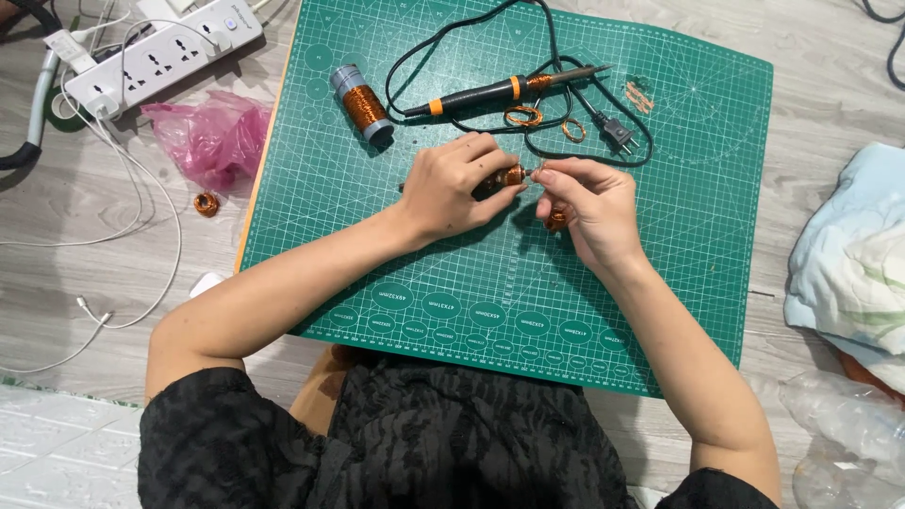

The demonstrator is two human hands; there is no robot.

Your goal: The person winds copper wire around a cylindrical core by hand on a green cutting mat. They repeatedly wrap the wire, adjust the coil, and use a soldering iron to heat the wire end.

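Note:
Over the middle of a green cutting mat (660, 273), my left hand (451, 187) grips a small dark rod wound with copper wire (510, 175). My right hand (589, 205) pinches the rod's right end with thumb and forefinger, and a small copper coil (556, 220) shows under its palm. Just beyond the hands lie a black and orange soldering iron (504, 90) with its looped black cord and plug (617, 133), a spool of copper wire (362, 104), and a couple of loose copper rings (523, 116).
A white power strip (160, 52) with white cables lies at the top left on the wooden floor. A pink plastic bag (212, 132) and a small copper coil (205, 203) sit left of the mat. Pale cloth (853, 259) and clear plastic (848, 424) lie at the right.

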